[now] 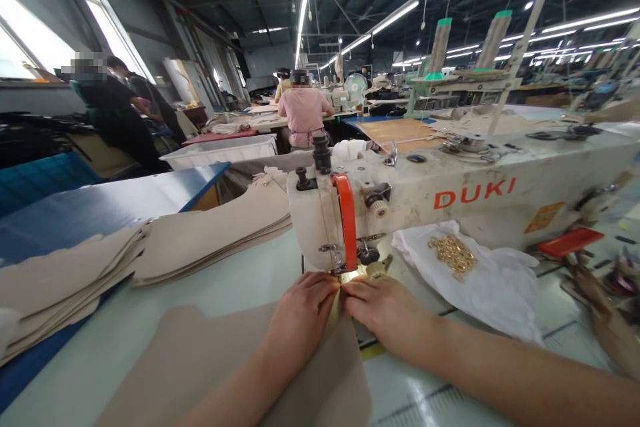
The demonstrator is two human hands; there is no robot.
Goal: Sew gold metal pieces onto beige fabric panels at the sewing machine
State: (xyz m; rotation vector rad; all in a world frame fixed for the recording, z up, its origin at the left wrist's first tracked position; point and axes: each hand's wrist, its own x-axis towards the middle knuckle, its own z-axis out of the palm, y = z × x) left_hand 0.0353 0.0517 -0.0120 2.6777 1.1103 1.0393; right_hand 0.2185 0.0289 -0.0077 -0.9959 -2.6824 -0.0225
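A large beige fabric piece (220, 354) lies on the pale table and runs up to the needle area of a white sewing machine (400, 194). My left hand (305, 310) is closed on the fabric's upper edge, just below the machine head. Close beside it, my right hand (383, 307) pinches the same edge from the right. The fingertips of both hands nearly meet under the lit needle area. Whatever small part lies between them is too small to make out. An orange strip (346, 222) runs down the front of the machine head.
Stacked beige pieces (215, 234) lie at the left, with another stack (65, 274) beyond. Gold metal pieces (453, 255) rest on a white cloth (480, 294) at the right, near a red tray (570, 242). People are farther back.
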